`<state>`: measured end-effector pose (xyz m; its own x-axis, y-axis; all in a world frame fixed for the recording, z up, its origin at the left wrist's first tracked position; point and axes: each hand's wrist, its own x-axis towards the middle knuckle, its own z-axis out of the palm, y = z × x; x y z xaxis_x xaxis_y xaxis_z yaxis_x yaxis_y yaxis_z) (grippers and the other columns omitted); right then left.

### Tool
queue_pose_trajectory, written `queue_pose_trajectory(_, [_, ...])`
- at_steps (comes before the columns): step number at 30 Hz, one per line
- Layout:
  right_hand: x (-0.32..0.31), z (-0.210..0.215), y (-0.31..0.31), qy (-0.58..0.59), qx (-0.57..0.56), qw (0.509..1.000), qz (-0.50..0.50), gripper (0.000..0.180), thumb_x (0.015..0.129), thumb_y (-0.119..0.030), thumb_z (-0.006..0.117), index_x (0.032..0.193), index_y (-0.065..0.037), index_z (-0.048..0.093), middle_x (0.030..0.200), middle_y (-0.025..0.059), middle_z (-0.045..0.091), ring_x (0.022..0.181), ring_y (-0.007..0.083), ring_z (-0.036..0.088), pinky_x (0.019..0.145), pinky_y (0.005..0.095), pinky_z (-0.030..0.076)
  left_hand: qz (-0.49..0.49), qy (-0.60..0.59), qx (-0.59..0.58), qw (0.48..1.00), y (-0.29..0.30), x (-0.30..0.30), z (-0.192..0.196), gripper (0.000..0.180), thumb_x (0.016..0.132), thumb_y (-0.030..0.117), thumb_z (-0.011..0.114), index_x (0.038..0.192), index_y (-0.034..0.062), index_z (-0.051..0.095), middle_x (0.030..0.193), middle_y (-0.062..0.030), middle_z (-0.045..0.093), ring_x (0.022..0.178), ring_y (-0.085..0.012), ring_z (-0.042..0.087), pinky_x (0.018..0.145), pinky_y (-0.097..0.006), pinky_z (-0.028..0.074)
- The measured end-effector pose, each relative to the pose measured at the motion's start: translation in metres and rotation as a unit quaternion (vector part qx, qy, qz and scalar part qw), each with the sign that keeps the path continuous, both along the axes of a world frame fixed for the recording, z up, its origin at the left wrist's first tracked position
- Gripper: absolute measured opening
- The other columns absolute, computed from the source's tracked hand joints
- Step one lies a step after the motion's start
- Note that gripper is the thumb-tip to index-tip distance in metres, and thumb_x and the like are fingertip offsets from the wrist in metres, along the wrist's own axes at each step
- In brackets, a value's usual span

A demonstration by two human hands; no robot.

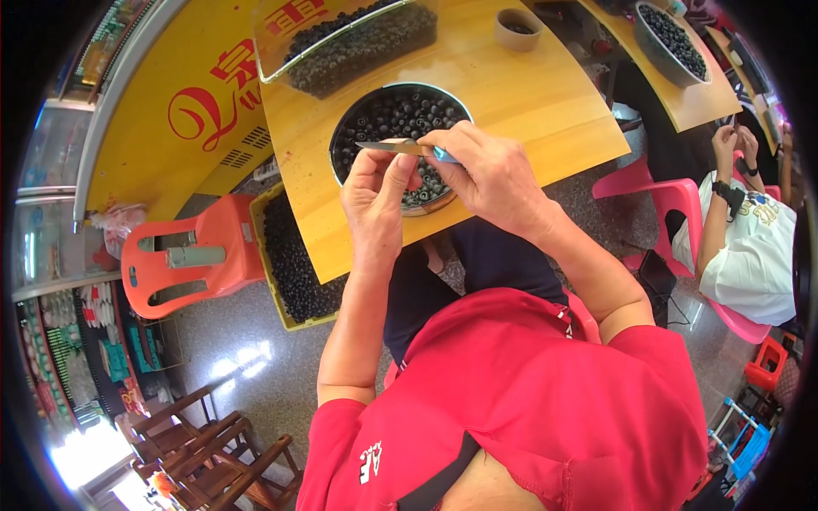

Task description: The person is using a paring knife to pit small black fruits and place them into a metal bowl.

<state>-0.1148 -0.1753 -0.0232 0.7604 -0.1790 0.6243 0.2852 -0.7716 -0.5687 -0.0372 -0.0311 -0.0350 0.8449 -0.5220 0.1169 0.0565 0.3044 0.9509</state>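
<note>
My right hand point(494, 175) grips a small knife point(385, 146) by its light blue handle. The blade points left and lies just above the fingertips of my left hand point(379, 192). My left thumb and fingers are pinched together beneath the blade; whatever is between them is hidden. Both hands are over the near part of a round metal bowl point(334, 136). It holds many small dark round pieces point(405, 111) that look like snail shells, some showing pale openings.
The bowl stands on a yellow wooden table point(545, 111) with a clear tub point(362, 53) of dark pieces and a small cup point(518, 44). A yellow crate point(294, 324) and orange stool point(234, 217) are left. Another person point(737, 230) sits at right near a pink chair point(673, 213).
</note>
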Motion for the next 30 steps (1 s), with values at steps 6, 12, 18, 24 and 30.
queue_pose_trajectory(6, [0.001,0.0,-0.002,-0.001,-0.004,1.0,-0.005,0.016,0.086,-0.009,0.064,0.101,-0.005,0.062,0.078,0.0099,0.059,0.063,0.0284,0.059,0.053,0.036,0.046,-0.009,-0.017,-0.004,1.0,-0.001,0.0,-0.001,0.012,0.092,0.012,0.064,0.098,0.0024,0.059,0.083,-0.0007,0.06,0.073,-0.006,0.054,0.067,-0.02,0.045])
queue_pose_trajectory(12, [0.004,-0.008,-0.007,0.017,-0.03,0.999,-0.013,0.016,0.086,-0.009,0.064,0.102,-0.005,0.062,0.081,0.0098,0.061,0.068,0.0289,0.062,0.057,0.0361,0.049,-0.011,-0.022,-0.027,0.999,0.003,0.0,0.001,0.012,0.091,0.009,0.063,0.099,0.0011,0.059,0.085,-0.0019,0.059,0.073,-0.0065,0.053,0.066,-0.021,0.044])
queue_pose_trajectory(18, [0.003,0.011,-0.006,0.045,0.058,0.997,-0.01,0.015,0.09,-0.014,0.061,0.099,-0.002,0.063,0.086,0.0076,0.065,0.072,0.0189,0.064,0.064,0.0308,0.049,-0.023,-0.037,-0.086,0.995,0.006,-0.002,0.012,0.014,0.09,0.003,0.062,0.102,-0.0031,0.062,0.09,-0.0044,0.057,0.073,-0.0095,0.054,0.066,-0.021,0.045])
queue_pose_trajectory(24, [0.006,0.019,0.005,0.177,0.36,0.905,0.139,0.021,0.092,-0.024,0.064,0.097,-0.003,0.064,0.083,-0.0015,0.061,0.077,0.0048,0.055,0.063,0.023,0.045,0.011,-0.073,-0.06,0.995,0.007,-0.005,0.008,0.017,0.089,0.002,0.063,0.105,-0.0024,0.065,0.093,-0.0044,0.058,0.079,-0.0095,0.056,0.068,-0.021,0.047])
queue_pose_trajectory(30, [0.007,0.023,0.017,0.203,0.529,0.794,0.222,0.025,0.094,-0.031,0.059,0.095,-0.007,0.064,0.079,-0.0025,0.06,0.064,0.0012,0.047,0.053,0.0171,0.036,-0.02,-0.147,-0.044,0.988,0.025,0.0,0.004,0.019,0.086,-0.004,0.063,0.105,-0.0021,0.065,0.102,-0.0067,0.058,0.087,-0.011,0.058,0.076,-0.023,0.05])
